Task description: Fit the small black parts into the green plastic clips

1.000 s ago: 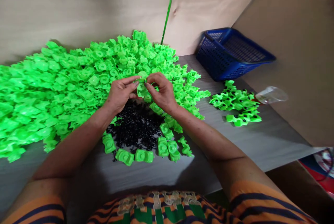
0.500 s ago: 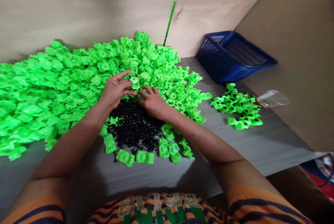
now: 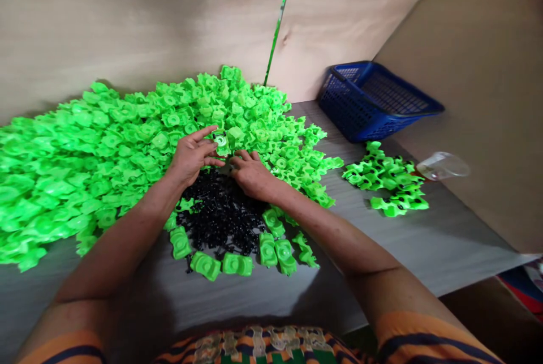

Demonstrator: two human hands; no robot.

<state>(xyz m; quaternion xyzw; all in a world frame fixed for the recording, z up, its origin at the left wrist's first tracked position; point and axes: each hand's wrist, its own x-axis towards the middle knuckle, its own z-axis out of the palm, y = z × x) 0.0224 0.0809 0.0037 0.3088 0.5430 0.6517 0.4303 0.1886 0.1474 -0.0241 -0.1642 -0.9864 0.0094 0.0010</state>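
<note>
Pinched in my left hand is a green car-shaped piece with a black axle across its upper end. My right hand is beside that piece's lower end, its fingers bent together; anything between its fingertips is too small to make out. Below both hands lies a heap of small black axle parts. A large pile of green pieces spreads behind and to the left. Several single green pieces line the near edge of the black heap.
On the right is a smaller group of green pieces with black parts. A blue basket leans near the wall behind it. A clear plastic cup lies by the right wall. A thin green-marked strip stands against the back wall.
The whole view has shifted, so the scene sits slightly lower in the picture. My left hand still holds the green piece, and my right hand stays close to it.
</note>
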